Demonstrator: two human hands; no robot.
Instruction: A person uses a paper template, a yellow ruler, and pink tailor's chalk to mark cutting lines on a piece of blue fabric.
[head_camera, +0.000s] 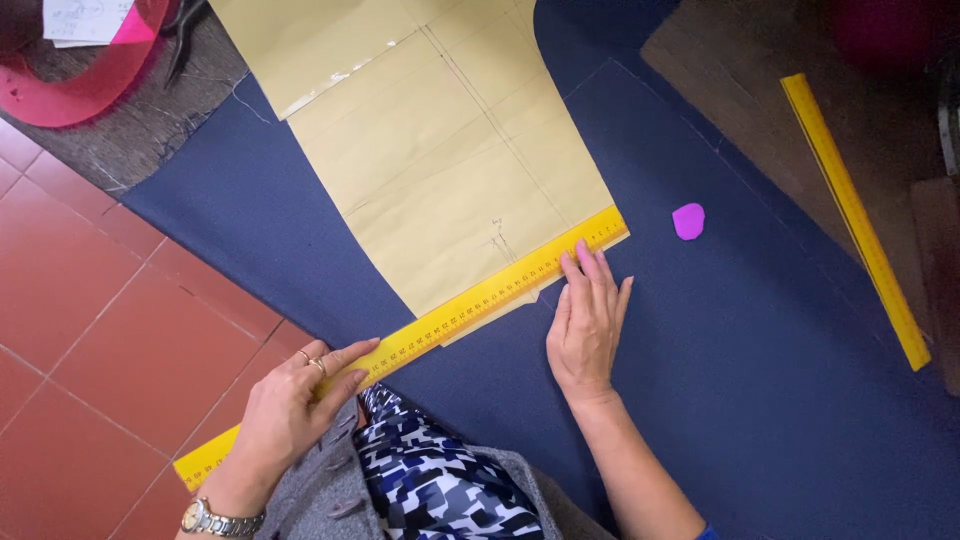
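While both hands pin the yellow ruler (420, 335) along the lower edge of the tan paper pattern (450, 160), this looks like the aligning step; next move likely needs the purple chalk (688, 221), lying apart on the navy fabric (760, 380). Left hand (290, 405): fingers together, flat on the ruler's near end. Right hand (585, 315): fingers together, tips pressing its far end.

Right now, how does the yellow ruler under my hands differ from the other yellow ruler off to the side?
The near ruler lies along the lower edge of the tan paper pattern, on the navy fabric; the far ruler lies alone by the fabric's right edge. The left hand and right hand press on the near ruler; nothing touches the far ruler. The near ruler slants up to the right, the far ruler down to the right. Both are long, straight and yellow.
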